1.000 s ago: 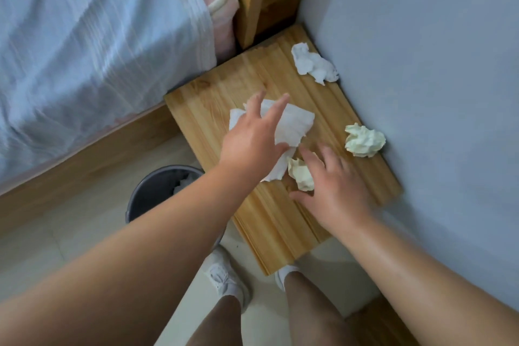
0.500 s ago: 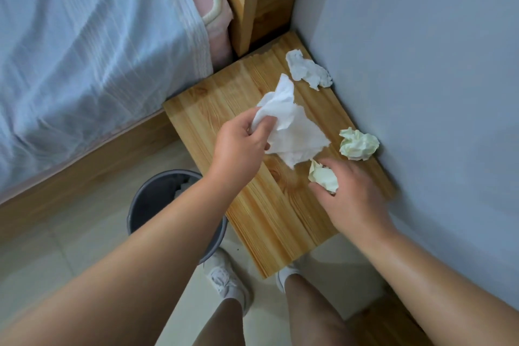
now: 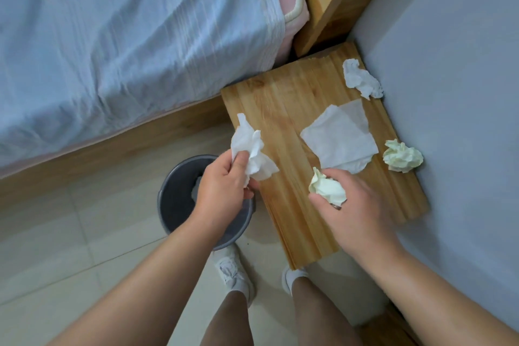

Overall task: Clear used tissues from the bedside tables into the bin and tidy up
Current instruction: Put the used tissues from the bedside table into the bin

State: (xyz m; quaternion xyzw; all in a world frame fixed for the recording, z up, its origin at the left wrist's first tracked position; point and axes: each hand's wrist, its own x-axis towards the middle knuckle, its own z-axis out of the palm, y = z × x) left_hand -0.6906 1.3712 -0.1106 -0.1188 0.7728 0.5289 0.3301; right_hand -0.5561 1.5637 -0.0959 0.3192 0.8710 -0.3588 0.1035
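Bin (image 3: 172, 196): grey, on the floor. Left hand (image 3: 224, 188): directly above the bin's rim, the nearer hand, gripping a loose white tissue (image 3: 251, 149). Right hand (image 3: 359, 205): well to the bin's right, fingers curled round a cream tissue wad (image 3: 327, 189). The left tissue likely drops first.

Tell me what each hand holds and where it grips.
The left hand pinches a white tissue by its bunched middle; the right hand grips a crumpled yellowish tissue whole.
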